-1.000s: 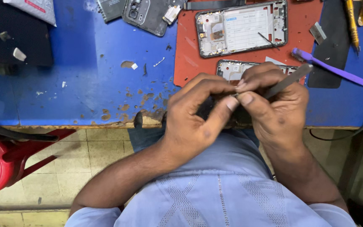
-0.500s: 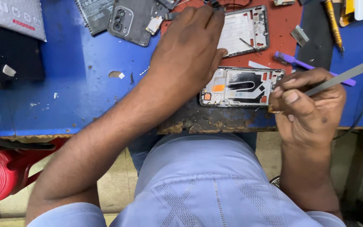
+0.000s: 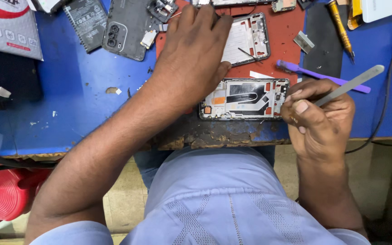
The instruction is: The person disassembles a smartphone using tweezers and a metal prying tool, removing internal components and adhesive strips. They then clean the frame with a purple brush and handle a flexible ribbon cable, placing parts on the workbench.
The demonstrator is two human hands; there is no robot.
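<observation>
An opened phone frame (image 3: pixel 243 99) lies flat near the worn front edge of the blue table (image 3: pixel 69 104), its inner parts facing up. My right hand (image 3: pixel 318 118) sits at the frame's right end and grips a flat metal pry tool (image 3: pixel 350 85), the tip hidden by my fingers. My left hand (image 3: pixel 193 54) reaches away over the red mat (image 3: pixel 286 34) and rests palm down on the left part of a second phone frame (image 3: pixel 250 38). Whether its fingers hold anything is hidden.
A dark phone back cover (image 3: pixel 125 29) and a battery (image 3: pixel 87 20) lie at the back left. A purple plastic tool (image 3: pixel 314 75), a yellow-handled screwdriver (image 3: pixel 340 25) and a black pad (image 3: pixel 325 41) sit at the right. A red stool (image 3: pixel 1 195) stands lower left.
One second ago both hands were together over the near phone frame. My left hand has since reached out to the far frame; my right hand stayed at the frame's right end with the tool.
</observation>
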